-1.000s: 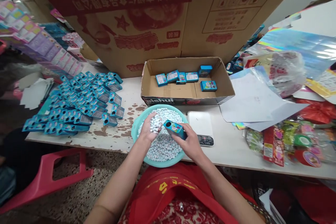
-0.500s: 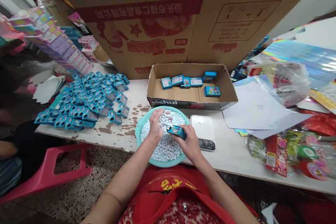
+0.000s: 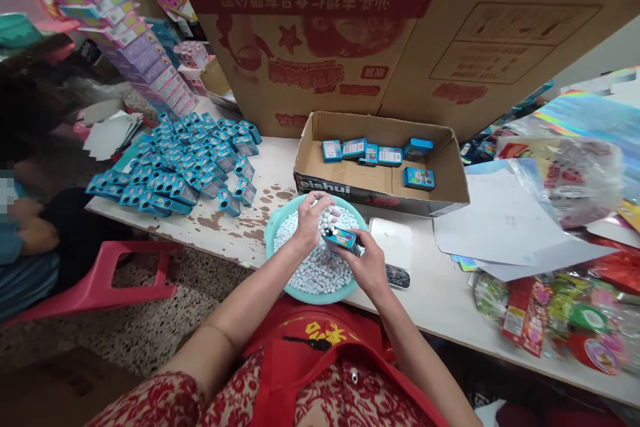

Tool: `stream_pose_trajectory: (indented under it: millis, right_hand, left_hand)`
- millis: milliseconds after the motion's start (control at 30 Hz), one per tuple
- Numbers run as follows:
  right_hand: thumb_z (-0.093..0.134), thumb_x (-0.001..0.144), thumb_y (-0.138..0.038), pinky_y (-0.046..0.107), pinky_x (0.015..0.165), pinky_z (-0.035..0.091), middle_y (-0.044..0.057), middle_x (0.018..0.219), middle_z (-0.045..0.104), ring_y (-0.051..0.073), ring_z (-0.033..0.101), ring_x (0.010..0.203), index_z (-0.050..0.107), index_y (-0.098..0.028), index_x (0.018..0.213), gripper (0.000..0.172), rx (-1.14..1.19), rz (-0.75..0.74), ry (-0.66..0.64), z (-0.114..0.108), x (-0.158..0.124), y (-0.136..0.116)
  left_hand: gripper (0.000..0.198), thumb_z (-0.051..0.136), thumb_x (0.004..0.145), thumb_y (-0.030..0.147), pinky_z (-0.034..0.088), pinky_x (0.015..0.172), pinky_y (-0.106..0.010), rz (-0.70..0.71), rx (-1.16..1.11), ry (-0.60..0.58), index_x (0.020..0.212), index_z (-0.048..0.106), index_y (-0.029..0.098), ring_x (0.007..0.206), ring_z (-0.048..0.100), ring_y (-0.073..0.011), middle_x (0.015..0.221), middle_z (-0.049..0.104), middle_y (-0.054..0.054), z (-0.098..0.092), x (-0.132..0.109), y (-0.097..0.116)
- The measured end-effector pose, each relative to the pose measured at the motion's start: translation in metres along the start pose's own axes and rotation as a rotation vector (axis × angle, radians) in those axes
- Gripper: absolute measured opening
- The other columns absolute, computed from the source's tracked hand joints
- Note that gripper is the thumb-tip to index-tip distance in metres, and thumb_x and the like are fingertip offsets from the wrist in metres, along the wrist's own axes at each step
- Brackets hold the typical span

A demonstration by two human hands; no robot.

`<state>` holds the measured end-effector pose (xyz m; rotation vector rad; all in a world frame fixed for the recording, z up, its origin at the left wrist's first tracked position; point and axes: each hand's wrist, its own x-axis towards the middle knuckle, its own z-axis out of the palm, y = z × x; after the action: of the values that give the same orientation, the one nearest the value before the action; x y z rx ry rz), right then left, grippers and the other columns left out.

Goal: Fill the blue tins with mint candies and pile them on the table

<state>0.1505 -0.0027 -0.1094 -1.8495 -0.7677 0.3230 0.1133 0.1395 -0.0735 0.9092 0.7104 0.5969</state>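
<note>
A turquoise basin (image 3: 271, 240) full of small white candies (image 3: 320, 273) stands at the table's front edge. Over it, my left hand (image 3: 311, 219) is cupped around a scoop of the candies, some showing between thumb and fingers. My right hand (image 3: 369, 263) grips a small blue candy box (image 3: 342, 239), tilted, its opening against the candies in my left palm. How full that box is stays hidden. Behind the basin, a shallow cardboard tray (image 3: 385, 199) holds several similar blue boxes (image 3: 419, 178).
Many blue boxes (image 3: 200, 160) with round holes crowd the table's left side. A white scale (image 3: 393, 243) sits right of the basin. Papers (image 3: 493, 213) and wrapped packets (image 3: 527, 313) lie farther right. A tall carton (image 3: 320, 40) stands behind; a pink stool (image 3: 115, 280) and a seated person are at left.
The camera view has shifted, so the table appears moved. My right hand has tipped the box more upright, and my left hand's fingers have curled closer above its opening.
</note>
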Motion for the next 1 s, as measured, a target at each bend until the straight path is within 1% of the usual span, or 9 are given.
stream_pose_trajectory:
  millis: [67,200,400,500,600,667,767,867,1000]
  right_hand:
    - [0.07,0.071,-0.039,0.038,0.083,0.047,0.005,0.098,0.066,0.024,0.061,0.092,0.061,-0.023,0.099,0.034,0.003,0.006,-0.007,0.0,0.001,0.0]
    - [0.069,0.071,-0.041,0.037,0.083,0.046,0.004,0.098,0.067,0.024,0.061,0.093,0.062,-0.023,0.099,0.033,0.004,-0.001,-0.015,0.0,0.003,0.003]
    - [0.07,0.069,-0.041,0.036,0.082,0.046,0.004,0.097,0.067,0.023,0.061,0.09,0.063,-0.023,0.098,0.034,-0.01,0.033,-0.012,0.0,0.007,0.004]
    - [0.07,0.069,-0.041,0.036,0.082,0.046,0.004,0.097,0.067,0.023,0.06,0.09,0.063,-0.023,0.099,0.036,0.001,0.041,-0.006,-0.002,0.008,0.002]
    - [0.071,0.069,-0.04,0.037,0.084,0.045,0.004,0.098,0.067,0.023,0.06,0.09,0.063,-0.023,0.099,0.036,0.015,0.045,-0.012,-0.004,0.009,0.0]
    - [0.071,0.068,-0.04,0.037,0.084,0.045,0.003,0.097,0.067,0.022,0.06,0.09,0.064,-0.023,0.099,0.036,0.029,0.055,-0.017,-0.006,0.009,-0.001]
    - [0.072,0.067,-0.04,0.037,0.083,0.046,0.003,0.096,0.068,0.022,0.061,0.089,0.065,-0.024,0.099,0.036,0.049,0.062,-0.007,-0.007,0.009,0.0]
    - [0.073,0.066,-0.04,0.038,0.083,0.046,0.003,0.096,0.068,0.022,0.061,0.088,0.065,-0.023,0.099,0.038,0.064,0.066,-0.004,-0.007,0.008,0.001]
    - [0.073,0.066,-0.038,0.037,0.083,0.047,0.004,0.096,0.068,0.021,0.062,0.086,0.065,-0.022,0.1,0.038,0.112,0.097,0.014,-0.006,0.007,0.0]
  left_hand:
    - [0.031,0.072,0.061,0.035,0.045,0.047,-0.022,0.002,0.023,-0.004,0.079,0.054,0.017,0.05,0.059,-0.0112,0.068,0.062,0.001,0.0,0.001,0.0]
    - [0.029,0.07,0.064,0.037,0.043,0.045,-0.021,-0.005,0.069,-0.039,0.078,0.054,0.017,0.046,0.056,-0.01,0.062,0.058,0.003,0.002,-0.001,0.002]
    - [0.029,0.07,0.065,0.037,0.041,0.043,-0.02,0.033,0.104,-0.022,0.076,0.053,0.016,0.044,0.054,-0.0094,0.061,0.058,0.003,0.009,-0.001,0.002]
    - [0.028,0.068,0.067,0.039,0.039,0.042,-0.02,0.066,0.094,-0.042,0.075,0.053,0.017,0.042,0.053,-0.01,0.052,0.054,0.005,0.012,0.001,0.001]
    - [0.029,0.07,0.065,0.038,0.041,0.044,-0.02,0.068,0.059,-0.021,0.073,0.052,0.016,0.044,0.054,-0.0092,0.055,0.056,0.004,0.013,0.003,0.0]
    - [0.03,0.071,0.064,0.038,0.041,0.045,-0.021,0.049,0.048,-0.042,0.073,0.052,0.016,0.045,0.054,-0.0093,0.057,0.057,0.003,0.013,0.002,0.0]
    - [0.028,0.069,0.067,0.038,0.039,0.043,-0.021,0.065,0.045,-0.086,0.072,0.052,0.017,0.043,0.052,-0.0095,0.052,0.055,0.004,0.013,0.0,-0.001]
    - [0.025,0.066,0.069,0.037,0.038,0.043,-0.02,0.082,0.025,-0.075,0.071,0.051,0.017,0.041,0.052,-0.0096,0.048,0.054,0.004,0.013,-0.002,0.001]
    - [0.024,0.064,0.071,0.039,0.039,0.045,-0.021,0.076,0.041,-0.107,0.072,0.052,0.017,0.042,0.053,-0.0102,0.047,0.055,0.004,0.015,-0.006,0.004]
